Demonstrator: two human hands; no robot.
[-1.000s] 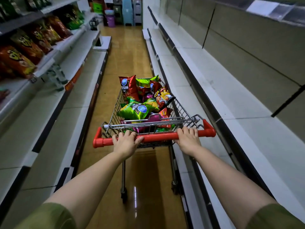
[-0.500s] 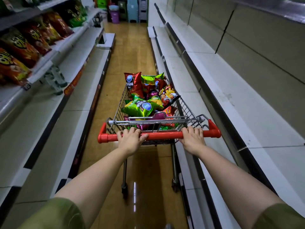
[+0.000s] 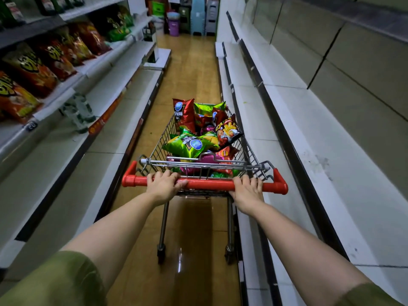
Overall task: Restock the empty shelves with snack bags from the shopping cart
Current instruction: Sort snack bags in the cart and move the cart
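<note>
Snack bags (image 3: 194,140) are sitting heaped in the shopping cart (image 3: 249,149), filling the basket to about its rim. A green bag (image 3: 187,145) is lying on top near the handle, a red bag (image 3: 184,114) is standing upright at the far end, and orange and purple ones are wedged between. The cart is standing in the aisle, closer to the right-hand shelving.

Left hand (image 3: 164,186) is gripping the red handle (image 3: 209,184), fingers curled over the bar. Right hand (image 3: 247,191) is gripping it the same way further along. Neither is holding a bag.

Right-hand shelves (image 3: 320,129) are showing bare white boards along the whole run in view. On the left, the lower shelves (image 3: 114,102) are lying bare too. The upper left shelf (image 3: 72,85) is carrying a row of orange and red bags (image 3: 37,69); whether those belong to this job cannot be told.

Judgement: restocking proper is looking not yet begun. The load is looking full, and nothing from it is sitting on the bare boards. Remaining: parking the cart beside a bare shelf, freeing the hands from the handle, and carrying bags across until the basket is running empty.
</note>
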